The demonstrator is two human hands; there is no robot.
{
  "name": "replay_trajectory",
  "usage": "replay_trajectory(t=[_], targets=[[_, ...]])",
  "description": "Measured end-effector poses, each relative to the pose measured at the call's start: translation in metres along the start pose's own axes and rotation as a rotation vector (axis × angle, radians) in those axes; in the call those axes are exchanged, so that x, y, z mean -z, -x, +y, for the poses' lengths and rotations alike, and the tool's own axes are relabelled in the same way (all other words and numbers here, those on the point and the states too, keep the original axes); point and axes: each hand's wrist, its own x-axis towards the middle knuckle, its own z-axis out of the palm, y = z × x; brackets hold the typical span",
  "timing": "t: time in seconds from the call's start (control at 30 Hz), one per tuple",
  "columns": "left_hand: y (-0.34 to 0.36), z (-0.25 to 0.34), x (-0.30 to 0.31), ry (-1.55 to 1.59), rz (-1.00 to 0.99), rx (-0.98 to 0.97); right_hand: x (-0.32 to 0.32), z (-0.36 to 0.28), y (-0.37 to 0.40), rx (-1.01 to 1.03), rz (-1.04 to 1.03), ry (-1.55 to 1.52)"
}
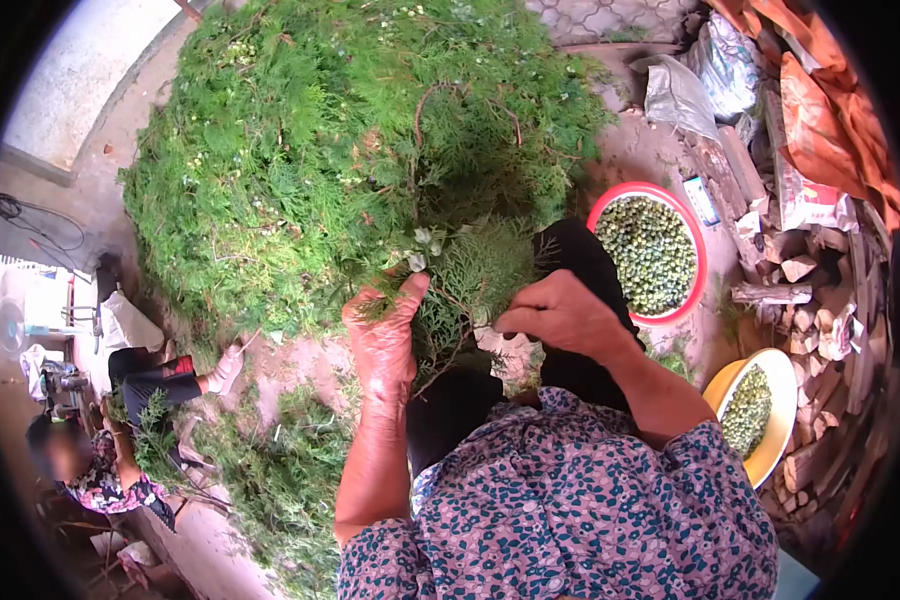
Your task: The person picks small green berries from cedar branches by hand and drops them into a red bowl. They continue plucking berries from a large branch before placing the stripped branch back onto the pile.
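Between my hands is a green conifer sprig [482, 268] with pale cones at its upper left. My left hand [385, 325] is closed round part of the sprig, with thumb and fingers pinched just below the cones. On the sprig's right side, my right hand [560, 312] has its fingers pressed together; what its fingertips hold, if anything, is too small to make out. A large heap of cut green branches [300, 130] lies beyond my hands. To the right stands a red-rimmed basin [701, 262] full of small green cones.
A yellow basin [782, 415] with more cones stands at the lower right, near stacked firewood [820, 380]. Sacks [680, 95] and an orange sheet [820, 130] lie at the upper right. Another person [110, 455] sits at the left, beside more branches [290, 470].
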Motion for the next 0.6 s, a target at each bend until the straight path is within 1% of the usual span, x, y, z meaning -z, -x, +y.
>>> replay_trajectory(t=[0.03,0.1,0.13,0.17,0.2,0.23,0.27,0.3,0.37,0.43,0.47,0.5,0.53,0.57,0.6], targets=[[0.001,-0.001,0.0,-0.001,-0.005,0.007,-0.001,-0.002,0.0,-0.007,0.004,-0.003],[0.003,-0.004,-0.002,-0.134,-0.041,0.019,-0.007,-0.009,-0.004,0.522,0.38,-0.043],[0.004,-0.004,-0.003,-0.133,-0.05,0.02,-0.009,-0.016,-0.011,0.601,0.444,0.024],[0.006,-0.005,-0.003,-0.205,-0.086,0.007,-0.012,-0.019,-0.017,0.601,0.45,0.025],[0.007,-0.005,-0.003,-0.278,-0.12,-0.007,-0.017,-0.021,-0.025,0.611,0.486,0.099],[0.008,-0.007,-0.003,-0.28,-0.12,-0.008,-0.022,-0.021,-0.032,0.622,0.52,0.172],[0.008,-0.01,-0.002,-0.323,-0.15,-0.083,-0.029,-0.018,-0.04,0.677,0.527,0.108],[0.008,-0.012,-0.001,-0.366,-0.178,-0.157,-0.032,-0.014,-0.044,0.678,0.525,0.105],[0.01,-0.01,-0.001,-0.382,-0.175,-0.144,-0.038,-0.006,-0.05,0.695,0.551,0.033],[0.008,-0.013,0.001,-0.4,-0.167,-0.128,-0.038,-0.003,-0.05,0.722,0.549,0.044],[0.009,-0.013,0.0,-0.399,-0.168,-0.128,-0.036,-0.007,-0.045,0.59,0.489,-0.07],[0.009,-0.012,-0.001,-0.297,-0.145,-0.049,-0.033,-0.012,-0.039,0.458,0.426,-0.181],[0.01,-0.012,-0.001,-0.195,-0.122,0.029,-0.025,-0.019,-0.035,0.268,0.258,-0.477],[0.01,-0.014,-0.001,-0.194,-0.122,0.028,-0.02,-0.019,-0.032,0.322,0.236,-0.642],[0.009,-0.018,-0.001,0.001,-0.091,0.078,-0.017,-0.017,-0.035,0.335,0.229,-0.792]])
